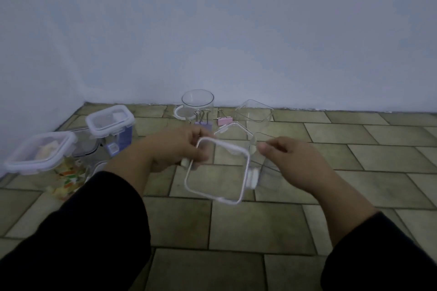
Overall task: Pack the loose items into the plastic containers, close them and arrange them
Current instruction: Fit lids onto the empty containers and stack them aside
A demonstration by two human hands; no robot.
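Olive-green tiled floor (236,227) runs up to a plain pale wall, and everything sits on the floor near that wall. Toward the left corner stand two clear plastic containers with white snap-on lids, one nearer (40,152) and one farther back (110,120), both closed and with pale items inside, though what they are is too blurred to tell; a dark-rimmed container between them is partly hidden. Loose multicoloured pieces (67,182) lie on the floor beside the nearer one. By the wall stands an open clear round container (198,104), which looks empty, with a purple binder clip (202,120) in front of it and a pink binder clip (223,119) just beside. Next comes an open clear square container (254,111). The left hand (175,149) pinches a white-rimmed clear square lid (216,172) at one corner, while the right hand (290,160) grips the rim of another clear square container (250,146), apparently empty. I judge the task roughly half done: the clips and loose pieces still need packing, and three containers need closing and arranging.
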